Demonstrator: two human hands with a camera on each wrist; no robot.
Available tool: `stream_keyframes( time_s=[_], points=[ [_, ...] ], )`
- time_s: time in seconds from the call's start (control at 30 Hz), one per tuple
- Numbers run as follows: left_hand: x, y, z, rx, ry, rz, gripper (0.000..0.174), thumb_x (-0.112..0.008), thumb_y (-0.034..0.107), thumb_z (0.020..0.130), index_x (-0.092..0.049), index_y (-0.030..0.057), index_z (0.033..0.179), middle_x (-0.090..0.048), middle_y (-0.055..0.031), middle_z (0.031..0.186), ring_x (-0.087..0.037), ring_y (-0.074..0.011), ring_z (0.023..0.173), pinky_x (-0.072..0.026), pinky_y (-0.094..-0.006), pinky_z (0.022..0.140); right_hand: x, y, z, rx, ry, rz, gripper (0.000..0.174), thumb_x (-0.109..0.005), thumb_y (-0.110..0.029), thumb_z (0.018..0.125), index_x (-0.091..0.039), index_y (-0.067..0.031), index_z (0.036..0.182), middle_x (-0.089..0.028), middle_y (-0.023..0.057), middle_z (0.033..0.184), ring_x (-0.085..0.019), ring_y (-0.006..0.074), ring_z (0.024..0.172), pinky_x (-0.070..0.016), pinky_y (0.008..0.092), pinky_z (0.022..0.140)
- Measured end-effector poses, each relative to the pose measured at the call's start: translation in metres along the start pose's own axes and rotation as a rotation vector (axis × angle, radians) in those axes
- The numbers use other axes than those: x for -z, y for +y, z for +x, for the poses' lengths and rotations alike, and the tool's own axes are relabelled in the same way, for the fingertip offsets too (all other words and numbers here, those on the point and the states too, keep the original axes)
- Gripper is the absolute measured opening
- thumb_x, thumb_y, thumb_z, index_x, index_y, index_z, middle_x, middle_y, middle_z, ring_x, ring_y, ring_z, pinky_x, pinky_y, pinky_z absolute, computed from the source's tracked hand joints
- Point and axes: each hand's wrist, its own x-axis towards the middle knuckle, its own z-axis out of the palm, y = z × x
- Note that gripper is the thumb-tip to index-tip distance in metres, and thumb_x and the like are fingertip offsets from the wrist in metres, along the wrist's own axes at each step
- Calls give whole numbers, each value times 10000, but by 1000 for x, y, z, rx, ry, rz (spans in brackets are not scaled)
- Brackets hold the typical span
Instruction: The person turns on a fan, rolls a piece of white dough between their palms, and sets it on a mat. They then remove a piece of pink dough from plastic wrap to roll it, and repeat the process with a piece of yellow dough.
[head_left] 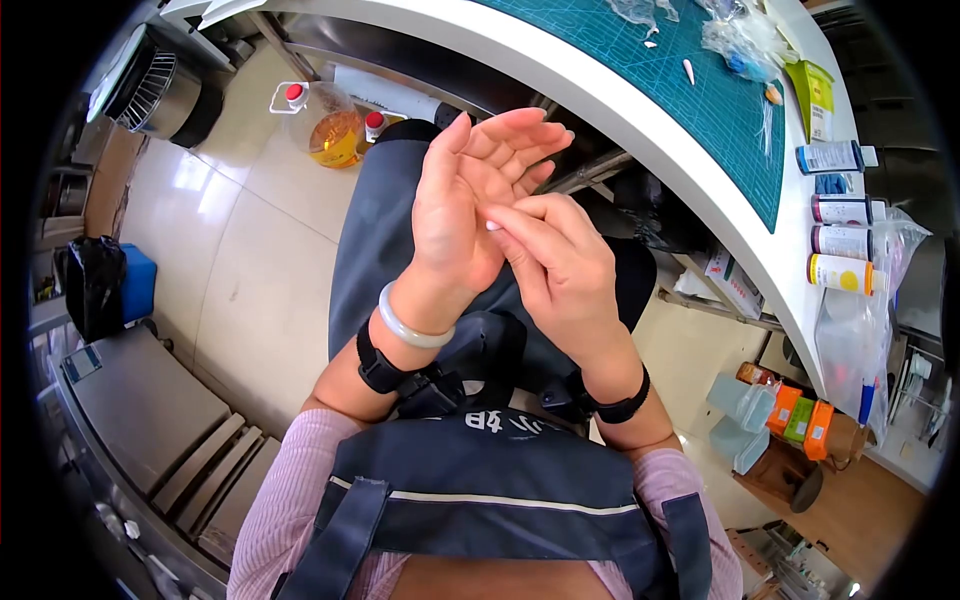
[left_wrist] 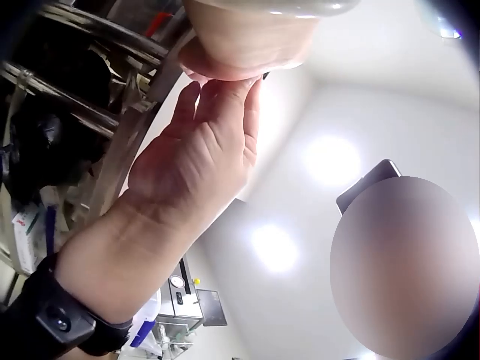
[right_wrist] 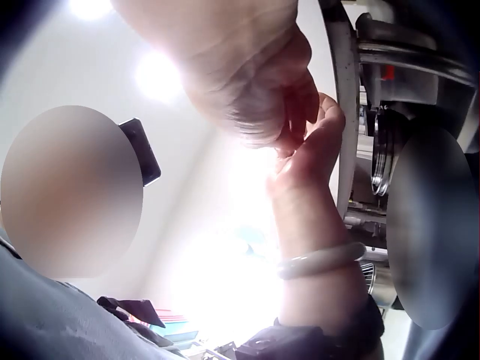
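Note:
Over the lap, my left hand (head_left: 455, 200) is held palm up with its fingers extended and slightly bent. A pale bangle (head_left: 410, 325) circles that wrist. My right hand (head_left: 565, 265) reaches across the left palm, thumb and forefinger pinching a small white piece (head_left: 492, 225) right at the palm's surface. What the piece is made of, I cannot tell. In the left wrist view the right hand (left_wrist: 199, 154) comes up from below, its fingertips hidden behind the left hand. The right wrist view has the left hand (right_wrist: 311, 154) partly covered by the right fingers.
Ahead curves a white table (head_left: 600, 95) with a green cutting mat (head_left: 640, 75), carrying a white cone-shaped piece (head_left: 688, 71) and crumpled plastic (head_left: 745, 40). Small bottles (head_left: 840, 210) line its right side. An oil jug (head_left: 335, 135) stands on the floor, left of the knees.

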Motion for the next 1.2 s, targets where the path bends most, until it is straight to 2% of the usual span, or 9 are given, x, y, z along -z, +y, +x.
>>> stream_keyframes(
  time_s=[0.2, 0.27, 0.37, 0.5, 0.67, 0.83, 0.87, 1.07, 1.2],
  points=[
    [7, 2, 2, -61, 26, -30, 502, -290, 403, 951, -538, 26, 1170, -574, -161, 1172, -492, -300, 1177, -369, -376, 1002, -10, -4, -4, 65, 23, -62, 233, -686, -30, 703, -661, -40, 934, -582, 80, 881, -559, 261, 757, -456, 343, 627],
    [12, 6, 3, -71, 23, -58, 504, -285, 404, 951, -526, 30, 1187, -560, -162, 1195, -476, -299, 1198, -359, -379, 1016, -16, -7, -9, 132, -48, -100, 342, -670, -108, 738, -609, -1, 1058, -564, 134, 1090, -559, 321, 957, -447, 388, 786],
    [10, 15, 4, -277, 45, -61, 575, -223, 432, 950, -399, 31, 1323, -425, -178, 1355, -353, -291, 1306, -313, -378, 1056, -18, -16, -16, 101, -263, -63, 638, -441, -467, 917, -442, 54, 1284, -399, 198, 1362, -380, 378, 1260, -293, 472, 1020],
    [-1, 2, -4, -276, 44, 104, 666, -146, 498, 940, -290, 42, 1402, -339, -183, 1430, -294, -285, 1344, -253, -390, 1086, -31, -1, -1, 5, -233, -21, 853, -382, -628, 856, -323, 59, 1358, -275, 224, 1443, -267, 394, 1330, -164, 607, 1032],
    [11, 25, 12, -347, 76, -74, 720, -125, 606, 912, -333, 102, 1381, -371, -133, 1405, -288, -253, 1335, -171, -414, 1099, -23, -14, -9, -24, -487, 1, 939, -305, -717, 834, -231, 15, 1418, -187, 204, 1489, -191, 364, 1377, -103, 593, 1057],
    [2, 9, 4, -341, 41, 63, 718, -86, 589, 919, -289, 107, 1411, -313, -129, 1455, -250, -269, 1361, -136, -416, 1117, -32, -2, 7, 18, -319, -6, 913, -408, -663, 832, -272, 48, 1388, -225, 241, 1463, -209, 388, 1361, -113, 607, 1047],
    [-1, 5, 0, -259, 24, 13, 715, -68, 577, 923, -271, 107, 1421, -283, -128, 1474, -232, -275, 1371, -136, -419, 1120, -32, 4, 12, 13, -331, -54, 918, -320, -689, 849, -223, 23, 1419, -193, 216, 1485, -189, 374, 1376, -113, 588, 1059],
    [19, 27, 12, -395, 68, -43, 742, -123, 619, 909, -299, 98, 1407, -312, -121, 1457, -249, -252, 1362, -158, -419, 1110, -33, -21, -12, 8, -494, -24, 998, -337, -748, 797, -221, 23, 1420, -187, 233, 1481, -174, 393, 1374, -82, 596, 1059],
    [5, 5, 2, -191, 29, -26, 736, -83, 591, 923, -271, 83, 1422, -338, -129, 1449, -239, -268, 1369, -170, -385, 1113, -34, 2, 13, 2, -290, -153, 889, -437, -630, 833, -290, 58, 1376, -225, 235, 1465, -223, 391, 1354, -153, 652, 1010]
  ],
)
